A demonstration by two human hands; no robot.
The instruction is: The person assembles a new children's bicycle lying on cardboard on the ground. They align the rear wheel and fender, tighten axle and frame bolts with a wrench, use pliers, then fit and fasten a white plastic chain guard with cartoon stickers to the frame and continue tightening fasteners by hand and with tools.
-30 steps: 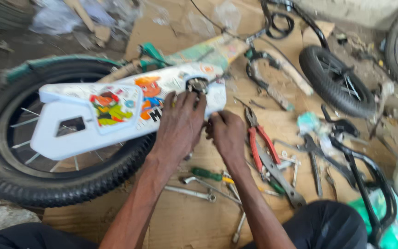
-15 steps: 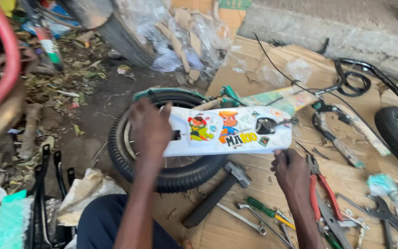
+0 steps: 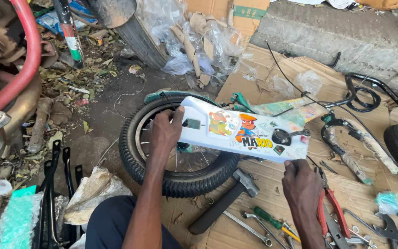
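Holding the white chain guard [image 3: 242,133] at both ends now, my left hand [image 3: 166,131] wrapped over its rear end, my right hand [image 3: 300,182] pinching the lower front edge. A second ago both hands were bunched together at the crank hole; they've spread apart, so the guard sits over the small wheel [image 3: 176,152]. Hammer [image 3: 224,200] lies just below, pliers [image 3: 332,210] beside my right hand on the cardboard [image 3: 263,230].

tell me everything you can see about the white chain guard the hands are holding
The white chain guard is a long, flat, plastic-looking cover with rounded ends, a small rectangular slot and colourful cartoon stickers. A dark round crank fitting sits near its right end. It lies almost level over the small black wheel and teal frame. The left hand grips its left end; the right hand touches its lower right edge.
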